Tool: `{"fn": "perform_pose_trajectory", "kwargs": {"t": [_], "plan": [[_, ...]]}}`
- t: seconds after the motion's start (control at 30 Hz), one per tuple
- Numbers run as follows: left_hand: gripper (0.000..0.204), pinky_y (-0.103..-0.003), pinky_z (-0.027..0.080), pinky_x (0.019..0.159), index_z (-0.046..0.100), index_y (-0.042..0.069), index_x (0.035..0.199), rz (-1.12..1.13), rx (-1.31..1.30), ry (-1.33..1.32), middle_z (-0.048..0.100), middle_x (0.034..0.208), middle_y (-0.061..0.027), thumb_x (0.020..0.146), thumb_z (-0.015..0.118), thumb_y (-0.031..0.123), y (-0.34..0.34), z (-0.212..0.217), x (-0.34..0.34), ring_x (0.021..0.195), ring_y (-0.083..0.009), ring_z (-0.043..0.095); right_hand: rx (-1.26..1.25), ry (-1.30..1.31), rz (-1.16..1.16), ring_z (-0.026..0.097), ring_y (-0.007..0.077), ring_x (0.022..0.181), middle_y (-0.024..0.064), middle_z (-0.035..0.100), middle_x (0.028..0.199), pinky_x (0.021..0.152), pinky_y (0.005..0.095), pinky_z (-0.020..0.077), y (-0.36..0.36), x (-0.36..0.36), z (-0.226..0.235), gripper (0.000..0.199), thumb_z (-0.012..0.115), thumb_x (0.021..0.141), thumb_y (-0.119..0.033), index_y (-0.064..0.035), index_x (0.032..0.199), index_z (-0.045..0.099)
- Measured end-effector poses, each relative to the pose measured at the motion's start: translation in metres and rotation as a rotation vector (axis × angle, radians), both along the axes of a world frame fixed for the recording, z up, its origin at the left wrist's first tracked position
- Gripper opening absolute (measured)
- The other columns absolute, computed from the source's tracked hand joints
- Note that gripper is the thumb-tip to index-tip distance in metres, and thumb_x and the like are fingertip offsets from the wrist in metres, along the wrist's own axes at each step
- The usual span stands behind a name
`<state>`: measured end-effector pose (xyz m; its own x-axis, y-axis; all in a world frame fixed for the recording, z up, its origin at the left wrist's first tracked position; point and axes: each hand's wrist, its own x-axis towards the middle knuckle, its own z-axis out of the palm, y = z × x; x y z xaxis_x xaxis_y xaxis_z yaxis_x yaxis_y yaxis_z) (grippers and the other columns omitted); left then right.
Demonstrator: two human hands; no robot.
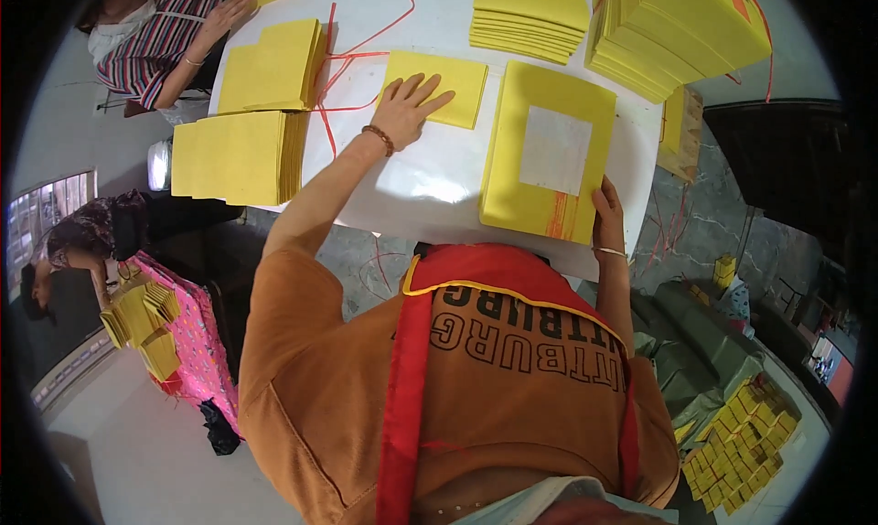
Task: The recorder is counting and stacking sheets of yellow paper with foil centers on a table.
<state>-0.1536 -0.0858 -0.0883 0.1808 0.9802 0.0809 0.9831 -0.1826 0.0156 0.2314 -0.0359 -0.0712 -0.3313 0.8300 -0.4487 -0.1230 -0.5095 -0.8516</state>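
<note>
A bare strip of white desk [430, 173] lies open at frame centre, between the left hand [407, 109] and the big yellow stack [512, 187]. Paper stacks [530, 13] and red string [352, 58] crowd the upper frame.

yellow paper stack [549, 150] with silver square, white table [430, 177], red string [352, 58].

A paper-goods workshop; stacks of yellow sheets [240, 155] cover the white table [430, 173]; more bundles [741, 433] lower right.

A folded yellow sheet [437, 84] lies flat beside a yellow stack [547, 155] — silver-white square on top.
</note>
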Motion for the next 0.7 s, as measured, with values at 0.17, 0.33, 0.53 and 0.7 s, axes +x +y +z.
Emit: {"fn": "perform_pose_trajectory", "kwargs": {"t": [0.17, 0.33, 0.53, 0.7], "plan": [[0.066, -0.048, 0.009, 0.107, 0.025, 0.028, 0.138, 0.003, -0.327, -0.1, 0.012, 0.147, -0.0083, 0.077, 0.05, 0.021, 0.007, 0.0, -0.013, 0.136, -0.0296, 0.007, 0.359, -0.274, -0.03, 0.044, 0.0218, 0.115, 0.0092, 0.047, 0.126, 0.096, 0.0344, 0.0343, -0.001, -0.003, 0.011, 0.045, 0.058, 0.082, -0.015, -0.0072, 0.124, 0.046], [0.059, -0.048, 0.012, 0.106, 0.037, 0.021, 0.134, 0.013, -0.299, -0.203, 0.022, 0.144, -0.0112, 0.085, 0.04, 0.055, 0.009, 0.006, -0.017, 0.133, -0.0314, 0.016, 1.219, -0.69, 0.348, 0.043, 0.026, 0.115, 0.0038, 0.054, 0.119, 0.092, 0.0418, 0.0344, 0.017, 0.004, 0.036, 0.026, 0.058, 0.077, -0.009, -0.0177, 0.101, 0.064], [0.023, -0.039, 0.043, 0.075, 0.062, 0.009, 0.097, -0.347, 0.097, -0.552, 0.059, 0.099, -0.0094, 0.078, 0.06, 0.021, 0.004, 0.084, 0.081, 0.089, -0.0281, 0.054, 1.098, -0.457, 0.435, 0.043, 0.0273, 0.116, 0.0032, 0.059, 0.11, 0.098, 0.0365, 0.0323, 0.023, 0.004, 0.023, 0.018, 0.055, 0.076, -0.005, -0.0118, 0.088, 0.067], [0.027, -0.036, 0.041, 0.073, 0.062, 0.009, 0.096, -0.572, -0.062, -0.345, 0.056, 0.102, -0.0076, 0.072, 0.067, 0.021, -0.03, 0.106, 0.149, 0.091, -0.0244, 0.053, 0.946, -0.353, 0.32, 0.043, 0.0243, 0.116, 0.0046, 0.059, 0.109, 0.099, 0.0346, 0.0316, 0.017, 0.003, 0.006, 0.016, 0.055, 0.079, -0.006, -0.0089, 0.09, 0.066]]}}
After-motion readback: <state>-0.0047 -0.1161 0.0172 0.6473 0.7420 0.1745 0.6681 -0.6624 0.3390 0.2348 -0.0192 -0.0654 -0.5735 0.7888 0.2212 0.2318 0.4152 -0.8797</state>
